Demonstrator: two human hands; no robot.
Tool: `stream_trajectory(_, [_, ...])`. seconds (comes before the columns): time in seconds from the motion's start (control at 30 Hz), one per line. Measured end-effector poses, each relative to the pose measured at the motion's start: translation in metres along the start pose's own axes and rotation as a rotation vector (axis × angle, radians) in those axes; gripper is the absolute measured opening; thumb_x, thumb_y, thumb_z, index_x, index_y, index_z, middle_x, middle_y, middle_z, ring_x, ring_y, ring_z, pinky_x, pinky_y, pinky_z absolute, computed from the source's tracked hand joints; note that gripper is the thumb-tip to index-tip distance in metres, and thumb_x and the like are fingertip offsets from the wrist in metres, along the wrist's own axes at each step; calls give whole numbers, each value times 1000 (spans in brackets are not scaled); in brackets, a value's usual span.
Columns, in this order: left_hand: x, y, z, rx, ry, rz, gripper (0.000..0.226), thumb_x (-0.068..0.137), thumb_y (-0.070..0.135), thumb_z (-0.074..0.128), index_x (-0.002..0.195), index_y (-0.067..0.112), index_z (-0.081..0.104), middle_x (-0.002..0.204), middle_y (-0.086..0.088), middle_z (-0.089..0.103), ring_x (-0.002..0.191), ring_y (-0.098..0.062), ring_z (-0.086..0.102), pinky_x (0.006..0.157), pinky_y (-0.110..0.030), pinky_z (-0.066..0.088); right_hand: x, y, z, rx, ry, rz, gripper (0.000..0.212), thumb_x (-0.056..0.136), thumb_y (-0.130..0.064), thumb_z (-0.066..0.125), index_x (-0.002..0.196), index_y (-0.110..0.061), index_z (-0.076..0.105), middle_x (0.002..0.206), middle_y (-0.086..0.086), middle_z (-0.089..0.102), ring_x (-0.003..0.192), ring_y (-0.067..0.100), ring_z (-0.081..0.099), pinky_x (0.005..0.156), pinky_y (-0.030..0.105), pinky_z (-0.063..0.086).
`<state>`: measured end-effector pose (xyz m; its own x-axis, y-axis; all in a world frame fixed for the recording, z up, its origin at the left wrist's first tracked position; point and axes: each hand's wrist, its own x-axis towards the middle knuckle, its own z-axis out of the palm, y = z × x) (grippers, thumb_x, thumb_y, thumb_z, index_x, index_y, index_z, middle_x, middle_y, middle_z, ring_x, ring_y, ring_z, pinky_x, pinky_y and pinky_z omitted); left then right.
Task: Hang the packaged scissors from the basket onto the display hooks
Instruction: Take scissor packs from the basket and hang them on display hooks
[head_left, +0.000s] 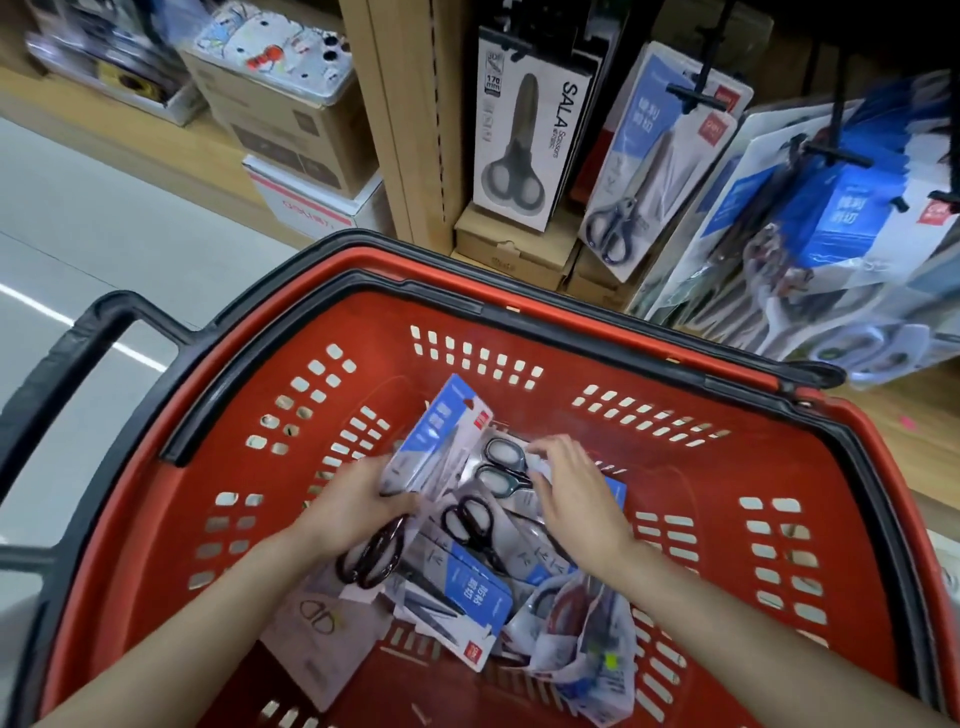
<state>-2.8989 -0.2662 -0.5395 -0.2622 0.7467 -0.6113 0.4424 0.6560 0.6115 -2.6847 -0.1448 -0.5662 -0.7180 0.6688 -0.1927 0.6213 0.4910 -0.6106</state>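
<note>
The left grip (358, 501) was closed round the near edge of a blue-and-white pack (436, 436), thumb on top. The pack was tilted up out of the heap, probably so that it could be drawn free by its card. The right grip (576, 493) was arched over the neighbouring grey-handled pack (501, 462), fingertips on its far edge; whether it was pinched or only steadied could not be told. Judged purpose: loose packs kept down while one was separated. Beneath both lay the pile of packaged scissors (467, 587), overlapping at all angles on the floor of the red basket (701, 467). Beyond the basket rim the display hooks (691, 93) were noted, already carrying hung packs (660, 156) by their top slots; a pack would presumably need turning header-up before hanging.
</note>
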Motion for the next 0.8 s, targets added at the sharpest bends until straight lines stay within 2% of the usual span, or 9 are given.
stream_trajectory(0.1, [-6,-6,-2,-101,68,-37,14,82,19,73,78,25,60,77,3,70,72,-11,66,68,-26,52,6,39,21,-103,-237,181,50,96,-15,51,141,-10,32,141,5,39,135,19,34,110,23,22])
stream_trajectory(0.23, [-2,-6,0,-158,84,-61,12,82,19,72,83,24,61,77,4,70,68,-3,67,63,-18,53,16,59,40,-102,-396,302,79,90,-33,61,151,-13,13,158,4,17,145,21,16,118,35,14])
stream_trajectory(0.3, [-1,-3,2,-184,68,-75,12,83,18,71,84,25,61,77,8,69,66,2,65,59,-12,50,18,63,48,-108,-420,341,90,86,-40,65,152,-14,9,158,4,15,145,22,14,118,38,16])
stream_trajectory(0.4, [0,-4,5,-216,37,-112,11,83,18,71,88,21,62,84,2,71,76,-14,70,71,-30,57,21,68,54,-194,-427,387,101,77,-50,71,150,-12,12,140,9,30,134,25,28,111,37,27])
stream_trajectory(0.47, [-1,-7,7,-230,16,-134,11,83,17,70,91,16,63,86,-2,72,79,-20,70,77,-41,57,23,70,54,-239,-421,401,98,72,-52,74,146,-12,23,128,7,36,126,24,35,104,34,32])
stream_trajectory(0.57, [-1,-10,11,-225,19,-150,10,83,19,70,90,19,63,88,-1,72,82,-20,69,80,-44,56,20,70,55,-260,-343,394,81,71,-48,76,135,-16,38,125,5,40,121,22,37,100,31,32])
stream_trajectory(0.63, [0,-11,14,-229,26,-169,11,83,20,71,91,21,63,89,1,71,83,-18,69,79,-42,56,16,67,53,-199,-286,429,74,73,-42,77,133,-17,41,127,6,44,121,23,40,98,30,33])
stream_trajectory(0.7, [1,-11,18,-223,35,-183,12,82,20,72,92,20,65,89,2,71,83,-17,69,79,-40,56,14,62,48,-86,-280,497,66,76,-35,77,128,-15,41,125,8,53,116,27,50,85,30,38])
stream_trajectory(0.8, [1,-9,21,-196,70,-195,14,84,14,70,81,24,61,81,8,67,78,-15,66,68,-28,53,12,54,35,-60,-301,514,52,80,-35,74,118,-14,44,108,10,64,106,31,59,70,31,36])
